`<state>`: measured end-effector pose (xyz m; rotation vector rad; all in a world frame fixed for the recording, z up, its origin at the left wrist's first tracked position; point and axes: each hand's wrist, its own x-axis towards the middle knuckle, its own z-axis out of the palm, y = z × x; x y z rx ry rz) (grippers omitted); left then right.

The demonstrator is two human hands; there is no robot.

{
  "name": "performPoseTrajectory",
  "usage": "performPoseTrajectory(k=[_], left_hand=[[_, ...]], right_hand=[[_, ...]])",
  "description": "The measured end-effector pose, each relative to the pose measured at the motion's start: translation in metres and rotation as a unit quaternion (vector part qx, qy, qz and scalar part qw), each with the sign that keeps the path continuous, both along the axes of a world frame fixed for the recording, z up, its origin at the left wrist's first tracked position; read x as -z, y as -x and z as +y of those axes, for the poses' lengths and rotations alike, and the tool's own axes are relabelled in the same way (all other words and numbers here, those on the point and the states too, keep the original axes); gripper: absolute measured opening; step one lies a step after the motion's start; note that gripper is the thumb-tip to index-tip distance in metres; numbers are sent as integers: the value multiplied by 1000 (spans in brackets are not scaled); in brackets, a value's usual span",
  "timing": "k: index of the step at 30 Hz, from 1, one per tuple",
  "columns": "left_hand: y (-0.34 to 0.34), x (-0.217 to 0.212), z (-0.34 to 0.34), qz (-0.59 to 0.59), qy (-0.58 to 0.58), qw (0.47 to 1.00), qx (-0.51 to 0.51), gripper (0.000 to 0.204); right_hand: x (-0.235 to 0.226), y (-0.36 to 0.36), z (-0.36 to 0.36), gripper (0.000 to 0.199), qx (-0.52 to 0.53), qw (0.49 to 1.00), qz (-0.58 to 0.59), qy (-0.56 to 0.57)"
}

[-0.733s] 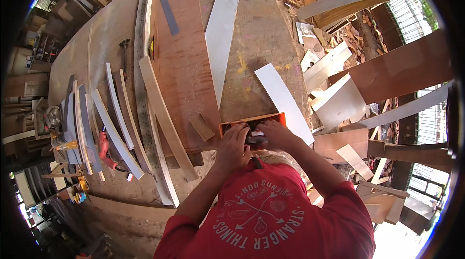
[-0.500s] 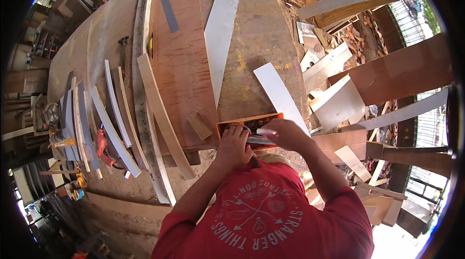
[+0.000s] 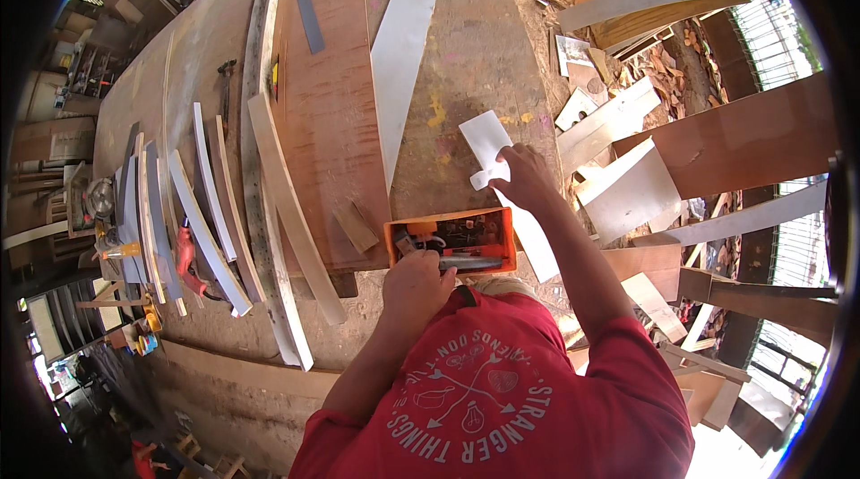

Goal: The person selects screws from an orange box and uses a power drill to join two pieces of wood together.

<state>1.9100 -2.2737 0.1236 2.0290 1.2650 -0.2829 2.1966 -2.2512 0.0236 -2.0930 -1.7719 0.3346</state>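
Note:
An orange open-topped box (image 3: 508, 233) stands at the table's near edge, with small tools and metal pieces jumbled inside. My left hand (image 3: 418, 284) is closed at the box's near left side; what its curled fingers grip is hidden. Just beyond the box, my right hand (image 3: 530, 178) pinches a small white piece (image 3: 481, 180) between thumb and fingers. That piece is held over a white strip of board (image 3: 486, 131), which runs toward me past the right side of the box.
To the left lie a wide reddish plywood panel (image 3: 327, 120), a small wood block (image 3: 356, 226), a long wooden strip (image 3: 288, 201) and several narrow curved strips. Farther left is a red power tool (image 3: 188, 264). Offcuts and boards (image 3: 632, 188) crowd the right side.
My right hand has moved up and away from the box with the small white piece, onto the white strip. My left hand has slid slightly left and nearer me, uncovering more of the box's inside.

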Motion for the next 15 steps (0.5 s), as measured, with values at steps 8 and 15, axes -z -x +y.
performPoseTrajectory(k=[8, 15], left_hand=[[-33, 61, -5, -220, -152, 948, 170, 56], [-34, 76, -5, -64, -125, 966, 216, 60]], right_hand=[[-67, 40, -56, 18, -151, 947, 203, 199], [-69, 26, -82, 21, -24, 947, 306, 91]])
